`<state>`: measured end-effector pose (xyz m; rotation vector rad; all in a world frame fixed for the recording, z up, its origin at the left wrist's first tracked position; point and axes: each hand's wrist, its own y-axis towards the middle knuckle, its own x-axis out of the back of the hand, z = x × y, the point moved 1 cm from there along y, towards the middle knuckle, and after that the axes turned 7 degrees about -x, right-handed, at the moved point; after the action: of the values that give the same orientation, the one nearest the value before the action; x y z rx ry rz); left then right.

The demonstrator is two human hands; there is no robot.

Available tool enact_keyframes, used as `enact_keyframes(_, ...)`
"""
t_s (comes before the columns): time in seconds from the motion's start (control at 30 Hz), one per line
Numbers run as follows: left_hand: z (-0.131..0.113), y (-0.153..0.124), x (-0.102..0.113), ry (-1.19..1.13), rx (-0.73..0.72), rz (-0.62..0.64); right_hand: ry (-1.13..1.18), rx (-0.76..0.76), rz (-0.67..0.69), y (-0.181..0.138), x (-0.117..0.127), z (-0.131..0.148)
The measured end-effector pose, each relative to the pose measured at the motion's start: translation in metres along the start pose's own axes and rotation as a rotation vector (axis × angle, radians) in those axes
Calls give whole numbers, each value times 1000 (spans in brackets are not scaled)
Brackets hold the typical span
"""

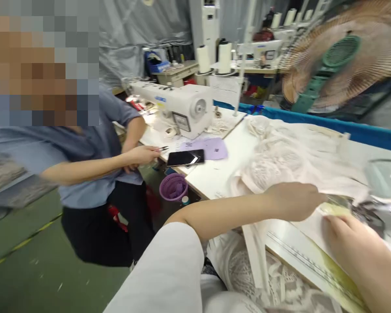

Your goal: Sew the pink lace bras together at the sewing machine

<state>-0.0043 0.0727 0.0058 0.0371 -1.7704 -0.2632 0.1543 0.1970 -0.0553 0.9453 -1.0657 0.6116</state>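
My left hand reaches across from the left, its fingers closed at the edge of white fabric. My right hand is on the near side, thumb and fingers pinched on the same fabric. Both hands are close together beside the metal parts of a sewing machine at the right edge. A white lace bra lies piled on the table just beyond my left hand. The fingertips are blurred, and part of the fabric is hidden by the hands.
A co-worker in a blue shirt sits at left, holding small tweezers. Nearby are a phone, purple paper, a white sewing machine and a purple basket. White lace pieces lie below the table edge. A fan stands behind.
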Motion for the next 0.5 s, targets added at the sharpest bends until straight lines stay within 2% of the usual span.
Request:
enact_keyframes(0.07, -18, 11, -21, -43, -216, 91, -112, 51, -46, -8, 5, 12)
enact_keyframes(0.17, -23, 16, -50, 33, -337, 60, -131, 14, -29, -26, 4, 17)
enact_keyframes(0.3, -10, 25, -69, 189, -358, 65, 29, -8, -90, -56, 6, 13)
enact_keyframes(0.5, -25, 44, -58, 206, -186, 176, 27, -136, -129, -83, 17, 16)
